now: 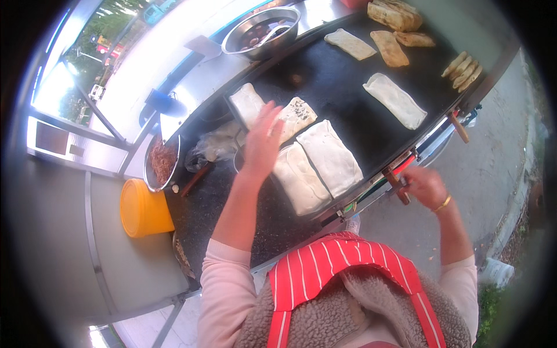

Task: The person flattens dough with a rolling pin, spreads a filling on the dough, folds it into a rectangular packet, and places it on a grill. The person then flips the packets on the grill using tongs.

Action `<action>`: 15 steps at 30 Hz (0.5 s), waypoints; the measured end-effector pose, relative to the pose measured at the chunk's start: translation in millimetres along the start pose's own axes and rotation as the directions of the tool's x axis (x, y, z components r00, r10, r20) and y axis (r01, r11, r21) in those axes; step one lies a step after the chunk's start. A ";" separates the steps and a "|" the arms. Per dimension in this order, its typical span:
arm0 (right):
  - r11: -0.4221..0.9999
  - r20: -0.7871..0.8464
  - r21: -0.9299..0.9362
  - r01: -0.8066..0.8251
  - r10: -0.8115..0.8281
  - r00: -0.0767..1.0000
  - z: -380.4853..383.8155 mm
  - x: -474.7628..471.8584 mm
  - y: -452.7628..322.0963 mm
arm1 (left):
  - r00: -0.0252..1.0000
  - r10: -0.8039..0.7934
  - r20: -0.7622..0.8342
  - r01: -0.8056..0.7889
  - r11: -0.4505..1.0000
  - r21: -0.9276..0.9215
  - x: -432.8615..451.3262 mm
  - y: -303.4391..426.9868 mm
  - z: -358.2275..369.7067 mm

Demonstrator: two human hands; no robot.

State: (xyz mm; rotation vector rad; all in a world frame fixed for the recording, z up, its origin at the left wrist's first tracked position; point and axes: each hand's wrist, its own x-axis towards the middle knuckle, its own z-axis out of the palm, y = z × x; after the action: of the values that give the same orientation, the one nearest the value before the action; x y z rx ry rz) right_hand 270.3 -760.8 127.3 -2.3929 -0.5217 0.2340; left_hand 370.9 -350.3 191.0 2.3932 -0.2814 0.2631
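My left hand (263, 145), blurred, reaches over the griddle with its fingers stretched out. Under and around it lie a pale folded flatbread (247, 101) and another dotted with dark seeds (300, 114). Two large pale filled flatbreads (301, 178) (331, 156) lie side by side at the griddle's near edge. My right hand (425, 187), with a yellow bracelet at the wrist, is at a wooden handle (397, 186) on the griddle's front side. Its fingers are curled and blurred, so whether they grip the handle is unclear.
On the dark griddle (322, 89) lie a pale flatbread (395, 101) and browned ones (390, 48). Behind stands a steel bowl (290, 41) of eggs in dark liquid. A bowl of reddish filling (162, 161), a plastic bag (213, 143) and a yellow tub (145, 209) are at left.
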 end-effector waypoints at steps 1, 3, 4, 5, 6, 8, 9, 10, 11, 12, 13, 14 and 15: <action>0.987 -0.103 0.158 -0.011 0.028 0.994 -21.1 -3.5 -9.8 | 0.997 -0.060 -0.048 0.063 0.996 0.066 -3.1 -10.3 -11.2; 0.929 -0.317 0.361 0.080 0.041 0.947 -69.1 -20.2 -12.2 | 0.987 -0.159 -0.020 0.160 0.981 0.108 -10.5 -16.3 -30.4; 0.945 -0.455 0.271 0.184 -0.043 0.889 -99.8 -30.0 -16.6 | 0.978 -0.210 -0.010 0.210 0.969 0.134 -15.3 -17.7 -38.7; 0.907 -0.589 0.185 0.378 -0.205 0.782 -134.0 -46.6 -10.3 | 0.980 -0.197 0.001 0.196 0.975 0.107 -15.0 -22.6 -38.1; 0.888 -0.606 0.223 0.402 -0.197 0.770 -149.1 -55.5 -0.4 | 0.982 -0.191 0.003 0.190 0.976 0.103 -18.0 -25.8 -39.5; 0.836 -0.637 0.301 0.459 -0.182 0.749 -177.6 -69.9 21.0 | 0.977 -0.213 0.009 0.212 0.974 0.079 -25.4 -29.1 -43.1; 0.840 -0.562 0.388 0.380 -0.111 0.819 -175.8 -65.3 18.1 | 0.974 -0.227 0.021 0.225 0.973 0.050 -24.5 -28.6 -39.6; 0.836 -0.479 0.467 0.288 -0.035 0.877 -172.9 -57.4 5.3 | 0.969 -0.246 0.035 0.246 0.969 0.023 -26.4 -28.0 -36.4; 0.851 -0.393 0.495 0.174 0.040 0.919 -157.7 -41.2 -4.8 | 0.973 -0.227 0.033 0.227 0.974 0.015 -26.0 -28.6 -31.7; 0.855 -0.296 0.516 0.056 0.116 0.948 -139.8 -19.3 -20.9 | 0.977 -0.212 0.039 0.211 0.977 0.019 -25.8 -30.2 -26.3; 0.875 -0.163 0.481 -0.054 0.149 0.975 -120.2 12.9 -26.5 | 0.977 -0.213 0.033 0.211 0.976 0.058 -30.2 -31.4 -29.8; 0.925 -0.156 0.362 -0.118 0.185 0.970 -105.6 38.8 -45.1 | 0.979 -0.199 0.051 0.194 0.977 0.090 -29.4 -34.7 -27.2; 0.955 -0.157 0.236 -0.180 0.220 0.963 -91.8 62.5 -55.5 | 0.981 -0.183 0.067 0.174 0.977 0.123 -28.0 -37.5 -24.1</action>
State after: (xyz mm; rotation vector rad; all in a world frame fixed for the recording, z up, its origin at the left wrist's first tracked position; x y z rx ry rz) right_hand 337.1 -748.4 231.2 -2.2214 -0.1572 0.1504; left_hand 351.7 -303.1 177.8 2.5289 -0.0866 0.1052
